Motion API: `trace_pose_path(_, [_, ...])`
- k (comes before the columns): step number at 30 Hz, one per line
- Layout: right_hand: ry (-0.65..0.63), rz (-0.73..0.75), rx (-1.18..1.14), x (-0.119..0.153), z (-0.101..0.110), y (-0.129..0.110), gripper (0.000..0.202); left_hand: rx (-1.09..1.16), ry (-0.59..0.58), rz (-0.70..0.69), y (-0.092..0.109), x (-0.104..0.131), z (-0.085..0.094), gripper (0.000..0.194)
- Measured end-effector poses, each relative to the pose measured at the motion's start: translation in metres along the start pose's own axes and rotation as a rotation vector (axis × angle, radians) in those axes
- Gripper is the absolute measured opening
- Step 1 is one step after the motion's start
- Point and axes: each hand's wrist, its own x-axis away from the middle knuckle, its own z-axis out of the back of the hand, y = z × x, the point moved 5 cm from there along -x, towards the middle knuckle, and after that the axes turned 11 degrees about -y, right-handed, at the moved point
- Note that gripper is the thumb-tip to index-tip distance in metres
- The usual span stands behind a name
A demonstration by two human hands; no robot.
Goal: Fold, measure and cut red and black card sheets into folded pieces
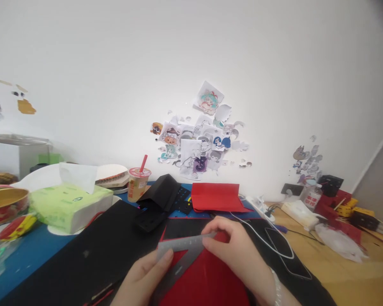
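A grey triangular ruler (pixel 181 270) is held above a red sheet (pixel 207 278) at the bottom centre. My left hand (pixel 148 272) grips the ruler's left corner, its thumb on top. At the right end, my right hand (pixel 228 244) pinches the ruler's tip between thumb and forefinger. Red shows through the ruler's cut-out. Beneath the red sheet lies a black sheet (pixel 111 246). Just behind stand a folded red piece (pixel 215 196) and a folded black piece (pixel 162 193).
To the left are a green tissue pack (pixel 72 204), a drink cup with a red straw (pixel 138 185) and a bowl (pixel 6 206). A phone (pixel 289 255) and a white cable (pixel 264 238) lie right of my hands. A cutter-like tool (pixel 104 293) lies at lower left.
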Motion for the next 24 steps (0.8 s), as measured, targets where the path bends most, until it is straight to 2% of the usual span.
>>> trace_pose_path(2, [-0.058,-0.133,-0.03,-0.006,-0.013,0.035,0.009,-0.303,0.029,0.019,-0.014,-0.01,0.016,0.046])
trace_pose_path(3, [-0.086,-0.186,-0.05,-0.008,-0.021,0.054,0.009,-0.546,0.063,0.033,-0.021,-0.015,0.026,0.046])
trace_pose_path(4, [-0.103,-0.212,-0.048,-0.01,-0.028,0.072,0.009,-0.834,0.155,0.017,-0.025,-0.019,0.037,0.043])
trace_pose_path(7, [-0.086,-0.224,0.07,-0.011,-0.043,0.111,0.011,-1.107,0.302,-0.048,-0.041,-0.024,0.06,0.052])
trace_pose_path(9, [-0.066,-0.212,0.125,-0.009,-0.048,0.122,0.013,-1.429,0.289,-0.195,-0.047,-0.022,0.057,0.056])
trace_pose_path(11, [-0.05,-0.183,0.178,-0.006,-0.052,0.124,0.014,-1.866,0.147,-0.424,-0.056,-0.018,0.038,0.048])
trace_pose_path(13, [-0.028,-0.139,0.235,-0.002,-0.054,0.121,0.014,-2.157,-0.009,-0.593,-0.068,-0.013,0.022,0.041])
trace_pose_path(14, [-0.017,-0.115,0.253,0.0,-0.055,0.12,0.015,-2.233,-0.053,-0.633,-0.073,-0.011,0.018,0.039])
trace_pose_path(16, [0.005,-0.071,0.266,0.003,-0.056,0.119,0.016,-2.31,-0.069,-0.648,-0.078,-0.011,0.014,0.038])
trace_pose_path(19, [0.054,0.021,0.312,0.003,-0.053,0.118,0.019,-2.303,-0.096,-0.661,-0.081,-0.012,0.015,0.032])
trace_pose_path(21, [0.076,0.067,0.36,-0.003,-0.044,0.119,0.018,-2.297,-0.095,-0.68,-0.081,-0.013,0.016,0.029])
trace_pose_path(24, [0.095,0.036,0.442,-0.017,-0.023,0.127,0.013,-2.3,-0.068,-0.687,-0.079,-0.013,0.015,0.031])
